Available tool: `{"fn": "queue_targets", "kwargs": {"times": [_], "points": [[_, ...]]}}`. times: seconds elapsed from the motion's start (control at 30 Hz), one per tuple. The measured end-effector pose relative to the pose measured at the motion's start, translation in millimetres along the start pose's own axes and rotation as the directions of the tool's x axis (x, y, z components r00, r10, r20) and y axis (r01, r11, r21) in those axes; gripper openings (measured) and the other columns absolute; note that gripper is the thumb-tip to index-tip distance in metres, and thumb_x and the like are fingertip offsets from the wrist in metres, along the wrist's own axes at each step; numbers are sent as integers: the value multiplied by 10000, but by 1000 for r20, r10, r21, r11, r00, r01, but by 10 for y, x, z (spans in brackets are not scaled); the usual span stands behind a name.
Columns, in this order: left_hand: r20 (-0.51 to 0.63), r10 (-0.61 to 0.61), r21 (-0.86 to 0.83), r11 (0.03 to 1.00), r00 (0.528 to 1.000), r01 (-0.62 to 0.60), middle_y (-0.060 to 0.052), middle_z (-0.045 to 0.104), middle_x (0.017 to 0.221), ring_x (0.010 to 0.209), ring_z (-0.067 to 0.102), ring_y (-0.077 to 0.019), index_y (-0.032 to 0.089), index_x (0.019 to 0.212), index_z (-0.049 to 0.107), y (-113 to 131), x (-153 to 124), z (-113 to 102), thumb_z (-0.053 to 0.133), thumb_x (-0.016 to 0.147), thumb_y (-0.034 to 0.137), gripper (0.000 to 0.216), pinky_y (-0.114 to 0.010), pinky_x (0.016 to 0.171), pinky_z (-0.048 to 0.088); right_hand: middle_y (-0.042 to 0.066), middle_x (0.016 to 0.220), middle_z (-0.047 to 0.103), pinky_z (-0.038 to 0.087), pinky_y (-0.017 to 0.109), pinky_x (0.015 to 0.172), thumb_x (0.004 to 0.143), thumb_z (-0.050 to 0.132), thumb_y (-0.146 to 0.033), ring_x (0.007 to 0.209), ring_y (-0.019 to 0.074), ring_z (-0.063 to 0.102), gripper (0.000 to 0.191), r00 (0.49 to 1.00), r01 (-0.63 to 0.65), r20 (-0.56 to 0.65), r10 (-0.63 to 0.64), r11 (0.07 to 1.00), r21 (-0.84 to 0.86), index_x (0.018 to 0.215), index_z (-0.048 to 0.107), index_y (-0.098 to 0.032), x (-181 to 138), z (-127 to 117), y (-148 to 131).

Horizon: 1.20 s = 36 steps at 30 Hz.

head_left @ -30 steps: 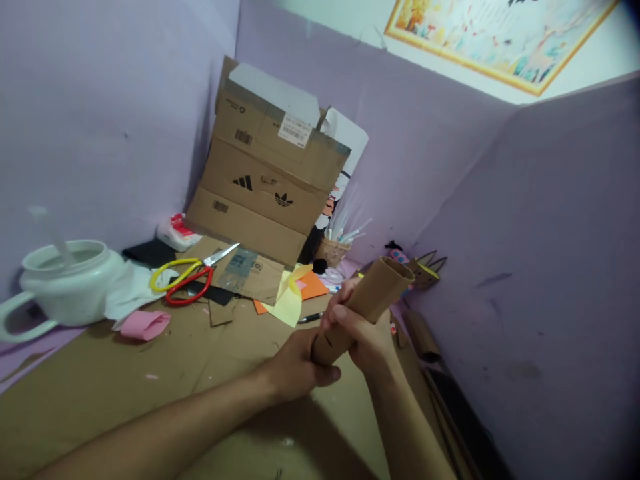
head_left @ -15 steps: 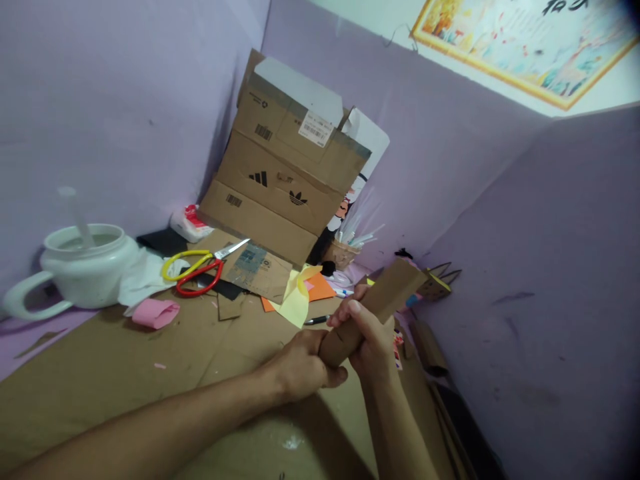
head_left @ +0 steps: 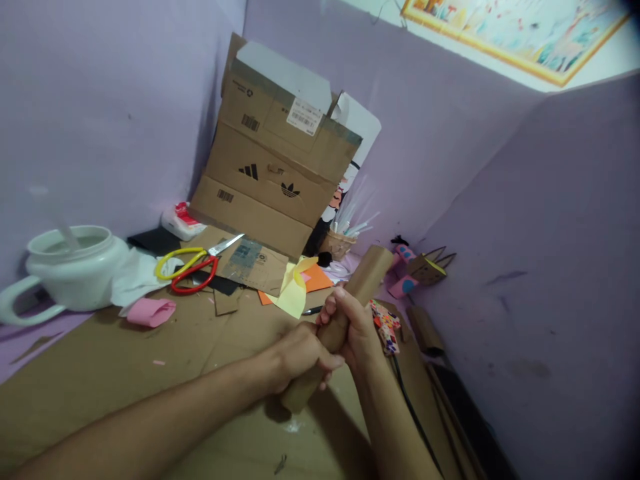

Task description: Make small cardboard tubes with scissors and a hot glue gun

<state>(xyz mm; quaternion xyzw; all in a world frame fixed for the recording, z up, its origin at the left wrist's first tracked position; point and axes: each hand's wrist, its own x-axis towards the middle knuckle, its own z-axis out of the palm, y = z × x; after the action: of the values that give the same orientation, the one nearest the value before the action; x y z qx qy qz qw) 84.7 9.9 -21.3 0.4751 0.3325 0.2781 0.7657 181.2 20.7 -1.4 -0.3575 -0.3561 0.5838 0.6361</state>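
Observation:
A brown cardboard tube (head_left: 369,275) slants across the middle of the view, its lower end toward me and its upper end toward the back wall. My left hand (head_left: 306,355) is wrapped round its lower part. Just above it, my right hand (head_left: 354,327) closes round the tube as well, thumb along the top. The palms and some fingers are hidden. Beyond the hands lie folded yellow paper (head_left: 294,290), orange paper (head_left: 318,277) and a dark pen (head_left: 313,311). To the right of my right wrist is a glue gun (head_left: 386,325) with a colourful pattern and a black cord.
Scissors (head_left: 200,265) with yellow and red handles lie left of centre. A white pot (head_left: 75,273) stands far left, near a pink paper roll (head_left: 150,312). An unfolded cardboard box (head_left: 275,160) leans at the back. Another cardboard tube (head_left: 425,331) rests by the right wall.
The tube has slid down toward me between my hands; its lower end now sticks out below my left hand. The glue gun at right has come into fuller view as the camera shifted slightly.

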Motion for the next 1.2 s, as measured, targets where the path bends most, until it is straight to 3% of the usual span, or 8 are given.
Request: {"fn": "queue_targets", "kwargs": {"times": [0.2, 0.4, 0.6, 0.83, 0.93, 1.1, 1.2], "points": [[103, -104, -107, 988, 989, 115, 14, 561, 539, 502, 539, -130, 153, 775, 512, 22, 14, -87, 668, 591, 249, 260, -287, 527, 472, -75, 430, 492, 418, 177, 360, 640, 722, -326, 353, 63, 453, 287, 995, -85, -55, 85, 996, 1, 553, 500, -167, 108, -101, 53], [132, -102, -107, 987, 986, 117, -19, 602, 608, 568, 587, -154, 152, 827, 498, 18, -3, -96, 680, 639, 348, 328, -311, 613, 468, -72, 426, 498, 407, 190, 335, 610, 736, -288, 345, 73, 449, 257, 987, -133, -83, 136, 991, 31, 584, 511, -165, 131, -137, 41], [101, -70, -59, 995, 992, 76, -39, 600, 748, 619, 574, -136, 135, 887, 510, 41, -58, -128, 702, 616, 376, 410, -279, 605, 450, -86, 415, 481, 428, 187, 363, 585, 727, -291, 348, 60, 438, 261, 984, -15, -173, 35, 993, 118, 568, 495, -175, 161, -170, -15], [-135, 58, 333, 943, 989, -10, -21, 576, 752, 585, 505, -126, 142, 994, 534, 123, -68, -163, 703, 519, 310, 532, -243, 511, 380, -120, 431, 435, 452, 186, 412, 566, 712, -356, 363, 51, 436, 334, 928, 221, -338, -157, 962, 162, 588, 412, -209, 208, -244, -109], [-152, 68, 427, 904, 986, 3, -14, 581, 738, 538, 475, -116, 144, 982, 550, 222, -79, -198, 653, 555, 293, 464, -242, 492, 369, -119, 450, 450, 483, 190, 446, 567, 710, -377, 387, 56, 467, 339, 908, 247, -377, -184, 961, 124, 606, 417, -213, 241, -279, -105], [-93, 197, 733, 677, 976, -67, -19, 630, 801, 719, 564, -190, 178, 935, 638, 518, -205, -574, 656, 585, 236, 355, -271, 631, 402, -91, 502, 544, 518, 166, 482, 571, 743, -327, 452, 63, 550, 286, 910, 129, -395, -129, 991, -27, 655, 505, -193, 244, -372, -84], [-55, 218, 762, 640, 974, -100, -22, 664, 908, 843, 588, -220, 193, 977, 649, 660, -322, -821, 679, 599, 245, 383, -290, 733, 418, -54, 499, 585, 501, 203, 380, 569, 764, -282, 389, 90, 543, 262, 940, -49, -342, -10, 985, -165, 678, 554, -168, 142, -401, 0]]}}
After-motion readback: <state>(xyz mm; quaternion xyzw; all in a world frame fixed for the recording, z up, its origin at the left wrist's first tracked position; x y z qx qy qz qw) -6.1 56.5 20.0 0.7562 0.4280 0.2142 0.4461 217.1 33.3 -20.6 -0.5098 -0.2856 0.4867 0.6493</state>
